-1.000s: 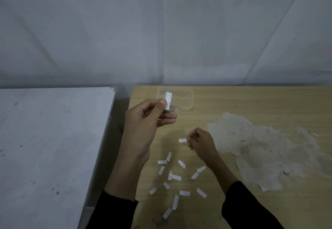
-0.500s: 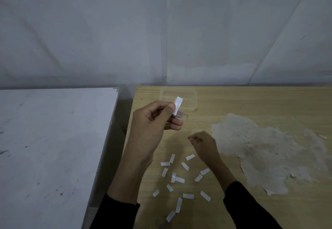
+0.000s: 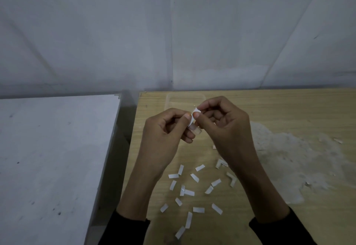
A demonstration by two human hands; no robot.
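Head cam, L to R: a grey side table sits beside the wooden desk. Our left hand pinches the small white strip btwn thumb & forefinger, steadying it in the air above the desk; our right hand nips its top edge w/ thumb & fingertip, prob. to peel the backing. Below our wrists loose white bits litter the desk; a worn patch lies farther right.

a bare workroom: worn wooden table, white bench, plain painted wall.
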